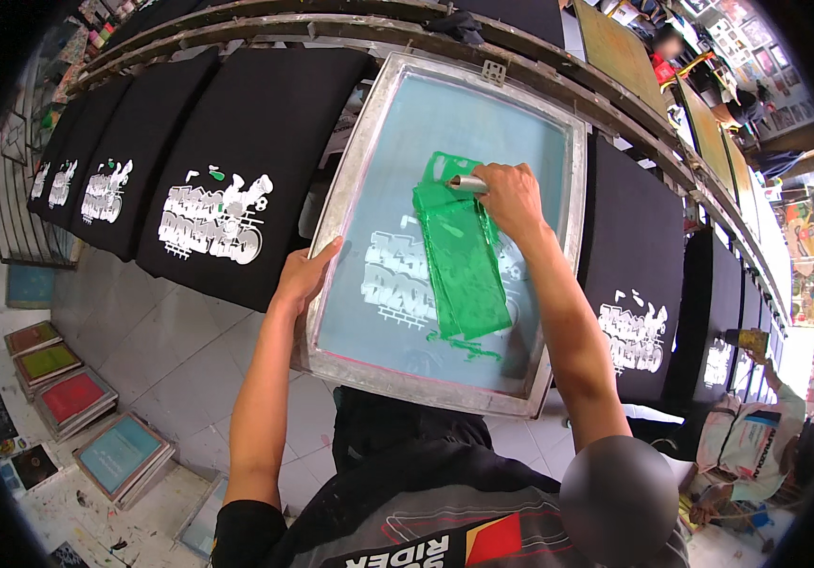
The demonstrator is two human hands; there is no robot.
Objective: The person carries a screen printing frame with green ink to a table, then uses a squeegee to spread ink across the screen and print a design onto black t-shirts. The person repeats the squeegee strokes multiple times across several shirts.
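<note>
A screen-printing frame (407, 384) with a pale metal rim and blue mesh lies in front of me over a black shirt board. My right hand (513, 201) is closed around a squeegee (466, 184) in the upper middle of the mesh. From its blade a wide band of wet green ink (465, 270) runs down toward me, partly covering the pale stencil lettering (397, 270). On the left rim, my left hand (306, 276) grips the screen-printing frame, thumb on top. Its other fingers are mostly hidden beneath.
Black shirts with white prints (213, 216) lie in a row to the left, a few bearing green spots; more black shirts (632, 275) continue rightward. Stacked screens (121, 456) sit on the floor at lower left. Another person (743, 445) works at lower right. Rails (331, 28) run behind.
</note>
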